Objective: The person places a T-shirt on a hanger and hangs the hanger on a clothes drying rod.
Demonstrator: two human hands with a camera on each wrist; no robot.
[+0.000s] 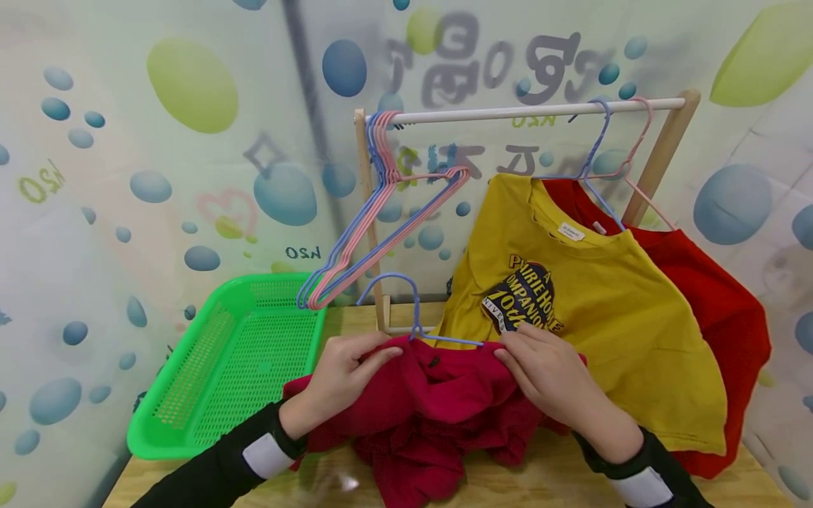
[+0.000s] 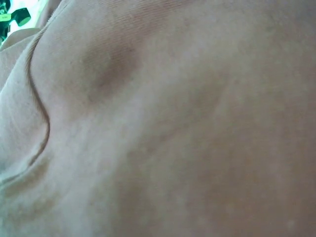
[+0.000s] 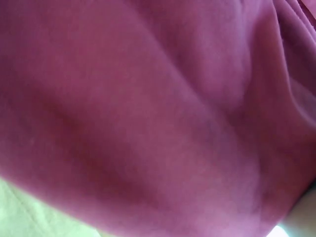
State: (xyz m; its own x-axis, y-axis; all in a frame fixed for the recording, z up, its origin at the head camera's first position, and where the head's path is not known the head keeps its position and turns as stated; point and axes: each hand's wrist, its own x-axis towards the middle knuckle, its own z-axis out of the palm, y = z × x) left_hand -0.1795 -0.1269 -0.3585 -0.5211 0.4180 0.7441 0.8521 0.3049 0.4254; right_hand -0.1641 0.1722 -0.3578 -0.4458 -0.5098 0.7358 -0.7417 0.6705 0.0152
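Note:
In the head view a crimson shirt [image 1: 438,395] hangs bunched between both hands, its lower part on the table. A blue hanger [image 1: 417,314] sits at its neckline, hook upward, and most of its frame is hidden inside the cloth. My left hand [image 1: 339,370] pinches the shirt's left shoulder between thumb and fingers. The opposite shoulder is pinched by my right hand [image 1: 552,374], close to the visible end of the hanger's arm. Close-up cloth with a seam [image 2: 47,123] fills most of the left wrist view. Crimson fabric [image 3: 148,123] covers most of the right wrist view.
A rack with a white rail [image 1: 508,113] stands behind. Several blue and pink hangers [image 1: 381,204] hang at its left end. A yellow T-shirt [image 1: 610,303] and a red garment [image 1: 718,296] hang at the right. A green basket [image 1: 142,423] stands left on the wooden table [image 1: 559,480].

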